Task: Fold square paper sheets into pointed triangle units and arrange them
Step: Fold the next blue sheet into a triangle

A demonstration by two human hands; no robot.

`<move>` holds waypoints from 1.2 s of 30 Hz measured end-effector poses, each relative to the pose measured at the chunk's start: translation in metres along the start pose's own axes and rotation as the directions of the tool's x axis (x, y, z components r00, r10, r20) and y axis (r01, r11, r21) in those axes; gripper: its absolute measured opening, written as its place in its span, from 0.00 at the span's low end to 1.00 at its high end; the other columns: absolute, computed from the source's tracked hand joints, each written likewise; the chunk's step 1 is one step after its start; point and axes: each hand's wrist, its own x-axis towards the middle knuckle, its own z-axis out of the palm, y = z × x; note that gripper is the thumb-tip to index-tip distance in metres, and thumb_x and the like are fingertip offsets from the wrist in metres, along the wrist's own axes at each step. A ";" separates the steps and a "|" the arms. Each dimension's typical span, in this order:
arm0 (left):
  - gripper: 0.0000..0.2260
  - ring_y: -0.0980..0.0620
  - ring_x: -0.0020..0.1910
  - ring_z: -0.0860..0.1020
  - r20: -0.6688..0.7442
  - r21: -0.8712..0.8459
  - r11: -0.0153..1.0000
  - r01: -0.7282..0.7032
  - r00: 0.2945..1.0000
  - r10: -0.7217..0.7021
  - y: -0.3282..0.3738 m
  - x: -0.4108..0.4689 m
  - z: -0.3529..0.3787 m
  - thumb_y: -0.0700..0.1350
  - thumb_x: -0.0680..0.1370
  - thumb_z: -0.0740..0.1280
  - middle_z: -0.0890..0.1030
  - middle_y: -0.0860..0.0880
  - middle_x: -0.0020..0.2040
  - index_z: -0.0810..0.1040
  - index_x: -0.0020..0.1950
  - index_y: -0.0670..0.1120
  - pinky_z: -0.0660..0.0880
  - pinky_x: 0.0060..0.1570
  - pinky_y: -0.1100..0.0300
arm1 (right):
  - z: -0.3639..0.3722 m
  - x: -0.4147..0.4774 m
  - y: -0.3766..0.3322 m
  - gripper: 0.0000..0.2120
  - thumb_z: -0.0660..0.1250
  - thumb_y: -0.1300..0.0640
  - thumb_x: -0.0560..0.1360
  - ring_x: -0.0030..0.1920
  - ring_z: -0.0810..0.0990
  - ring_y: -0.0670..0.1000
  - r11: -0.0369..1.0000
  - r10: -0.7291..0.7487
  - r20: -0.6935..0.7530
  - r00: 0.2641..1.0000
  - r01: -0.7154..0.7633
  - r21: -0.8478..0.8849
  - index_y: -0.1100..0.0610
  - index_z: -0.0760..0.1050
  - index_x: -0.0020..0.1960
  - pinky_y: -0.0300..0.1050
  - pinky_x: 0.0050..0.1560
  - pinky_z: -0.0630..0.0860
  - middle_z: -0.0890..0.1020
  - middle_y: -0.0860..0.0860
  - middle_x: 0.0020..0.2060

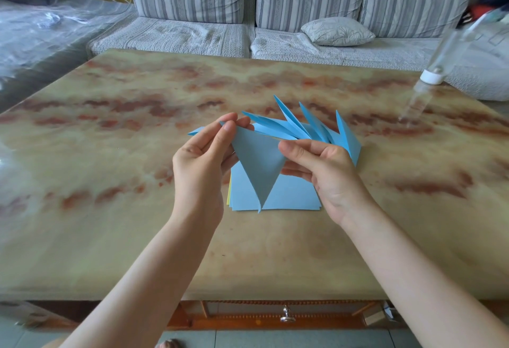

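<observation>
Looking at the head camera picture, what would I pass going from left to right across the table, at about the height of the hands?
left hand → triangle → right hand → bottle

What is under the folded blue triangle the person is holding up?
A stack of flat blue sheets lies on the table beneath the triangle, a yellow edge showing at its left. The triangle, left hand and right hand cover the stack's far part.
</observation>
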 end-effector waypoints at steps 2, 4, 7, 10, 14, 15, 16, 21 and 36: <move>0.09 0.51 0.48 0.81 0.000 -0.016 1.000 0.014 1.000 -0.014 0.000 -0.001 0.001 0.38 0.78 0.65 0.85 0.48 0.45 0.83 0.45 0.47 0.79 0.49 0.61 | 0.001 0.001 0.000 0.08 0.74 0.53 0.61 0.38 0.83 0.47 1.000 -0.026 -0.028 0.999 0.026 -0.008 0.56 0.83 0.38 0.39 0.44 0.80 0.85 0.49 0.35; 0.09 0.51 0.48 0.81 -0.002 -0.025 0.999 0.019 1.000 -0.020 0.000 -0.001 0.001 0.38 0.78 0.65 0.85 0.48 0.45 0.83 0.44 0.47 0.79 0.50 0.60 | 0.001 0.002 0.000 0.09 0.74 0.54 0.61 0.39 0.83 0.48 0.999 -0.034 -0.042 0.999 0.033 -0.018 0.57 0.83 0.39 0.39 0.43 0.80 0.85 0.50 0.36; 0.08 0.50 0.50 0.82 -0.011 -0.028 0.999 0.032 0.999 -0.032 0.002 -0.001 0.001 0.38 0.79 0.65 0.85 0.47 0.47 0.82 0.46 0.46 0.79 0.51 0.59 | 0.000 0.003 -0.001 0.11 0.74 0.53 0.61 0.41 0.83 0.50 0.999 -0.023 -0.040 0.999 0.022 -0.028 0.58 0.83 0.40 0.42 0.47 0.81 0.85 0.53 0.38; 0.06 0.51 0.49 0.82 -0.032 -0.037 0.999 0.036 0.999 -0.037 0.001 -0.001 0.002 0.38 0.78 0.65 0.85 0.47 0.47 0.82 0.48 0.45 0.79 0.49 0.61 | 0.000 0.005 -0.001 0.11 0.74 0.53 0.61 0.41 0.83 0.52 1.000 0.004 -0.049 0.999 -0.005 -0.021 0.58 0.83 0.39 0.44 0.50 0.81 0.86 0.54 0.40; 0.06 0.54 0.47 0.83 -0.090 -0.099 0.994 0.055 0.994 -0.064 0.000 -0.003 0.005 0.38 0.79 0.65 0.85 0.48 0.47 0.80 0.52 0.43 0.78 0.44 0.64 | 0.000 0.003 0.000 0.13 0.74 0.51 0.62 0.40 0.83 0.53 0.998 0.062 -0.008 0.998 -0.062 0.032 0.58 0.82 0.42 0.46 0.49 0.81 0.86 0.55 0.42; 0.06 0.55 0.46 0.83 -0.102 -0.114 0.992 0.059 0.992 -0.071 0.000 -0.003 0.005 0.38 0.79 0.65 0.85 0.48 0.46 0.80 0.52 0.43 0.78 0.43 0.65 | 0.000 0.003 0.000 0.13 0.74 0.51 0.62 0.40 0.84 0.53 0.997 0.068 0.002 0.998 -0.068 0.044 0.58 0.82 0.42 0.45 0.49 0.81 0.85 0.55 0.42; 0.06 0.55 0.45 0.83 -0.108 -0.122 0.991 0.061 0.991 -0.074 0.000 -0.003 0.006 0.38 0.79 0.65 0.85 0.48 0.46 0.80 0.52 0.43 0.78 0.43 0.65 | -0.001 0.003 0.000 0.12 0.74 0.52 0.63 0.40 0.83 0.53 0.996 0.064 0.000 0.998 -0.064 0.054 0.58 0.82 0.42 0.45 0.49 0.81 0.85 0.55 0.41; 0.06 0.54 0.48 0.83 -0.097 -0.134 0.987 0.085 0.990 -0.098 -0.001 -0.005 0.007 0.39 0.79 0.65 0.85 0.48 0.47 0.80 0.52 0.43 0.78 0.44 0.64 | 0.000 0.004 0.000 0.03 0.73 0.59 0.68 0.41 0.82 0.51 1.000 -0.011 -0.099 0.995 0.012 0.009 0.58 0.82 0.41 0.44 0.49 0.81 0.85 0.54 0.40; 0.02 0.66 0.38 0.79 0.308 0.785 0.573 -0.236 0.951 -0.030 0.018 0.013 -0.016 0.49 0.71 0.74 0.84 0.57 0.37 0.84 0.43 0.56 0.71 0.37 0.75 | -0.008 0.005 -0.007 0.04 0.72 0.65 0.71 0.35 0.81 0.43 0.940 -0.093 0.113 0.989 0.125 -0.317 0.59 0.82 0.39 0.34 0.41 0.76 0.85 0.47 0.33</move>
